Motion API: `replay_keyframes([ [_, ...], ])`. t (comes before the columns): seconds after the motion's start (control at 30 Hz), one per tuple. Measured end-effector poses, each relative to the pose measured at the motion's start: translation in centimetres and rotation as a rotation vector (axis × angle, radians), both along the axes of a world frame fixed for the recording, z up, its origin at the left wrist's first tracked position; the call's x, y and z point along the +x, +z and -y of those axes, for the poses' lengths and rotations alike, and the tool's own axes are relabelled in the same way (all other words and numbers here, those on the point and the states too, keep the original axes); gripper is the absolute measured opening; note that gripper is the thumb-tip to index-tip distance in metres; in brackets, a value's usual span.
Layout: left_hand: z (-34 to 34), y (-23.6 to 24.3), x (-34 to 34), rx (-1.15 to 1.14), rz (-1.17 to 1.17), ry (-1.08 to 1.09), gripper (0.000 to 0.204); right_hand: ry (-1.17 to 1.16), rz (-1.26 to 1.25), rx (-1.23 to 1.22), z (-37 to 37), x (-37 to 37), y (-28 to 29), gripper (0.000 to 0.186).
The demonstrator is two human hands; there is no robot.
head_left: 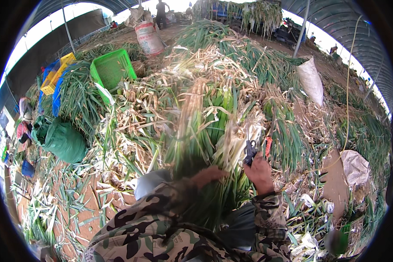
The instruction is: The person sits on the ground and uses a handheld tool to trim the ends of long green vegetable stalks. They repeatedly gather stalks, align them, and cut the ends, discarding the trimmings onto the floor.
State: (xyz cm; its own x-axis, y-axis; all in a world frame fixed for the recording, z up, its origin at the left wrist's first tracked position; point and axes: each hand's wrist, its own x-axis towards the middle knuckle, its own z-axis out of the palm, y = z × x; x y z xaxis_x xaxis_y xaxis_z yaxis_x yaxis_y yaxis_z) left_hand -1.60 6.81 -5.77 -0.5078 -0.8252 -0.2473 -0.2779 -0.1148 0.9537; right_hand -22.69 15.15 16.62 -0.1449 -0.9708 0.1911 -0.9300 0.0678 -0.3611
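Now | right grip (259, 171): curled round black tool (249, 151) | left grip (208, 175): against stalks (234, 187)

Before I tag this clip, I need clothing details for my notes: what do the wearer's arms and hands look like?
The ungloved left hand is motion-blurred; the ungloved right hand is clearer. The camouflage fabric left sleeve mixes black, green and pale patches. The camouflage fabric right sleeve reaches the wrist. The left sleeve's end is too blurred to judge.
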Motion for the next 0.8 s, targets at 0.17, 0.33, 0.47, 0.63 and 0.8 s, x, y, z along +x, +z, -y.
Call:
replay_keyframes([
  [0.17, -4.3, -0.7, -2.0, 0.216, -0.351, 0.183, 0.049, 0.034, 0.006, 0.103, -0.5, -0.2, -0.4, 0.071],
  [0.33, -1.8, 4.6, -0.9, -0.129, 0.078, 0.35, 0.051, 0.093, 0.045, 0.137, 0.1, 0.4, -0.7, 0.068],
  [0.47, -2.9, 7.9, -3.6, -0.078, 0.125, 0.335, 0.045, 0.177, -0.053, 0.129, -0.4, -2.8, -2.8, 0.05],
  [0.63, -5.2, 0.7, -1.0, 0.126, -0.162, 0.367, 0.053, 0.307, -0.158, 0.49, -0.4, 1.3, -3.8, 0.039],
  [0.8, -4.5, 0.8, -0.8, 0.169, -0.261, 0.319, 0.059, 0.198, -0.299, 0.593, -0.3, -2.7, -6.0, 0.039],
])
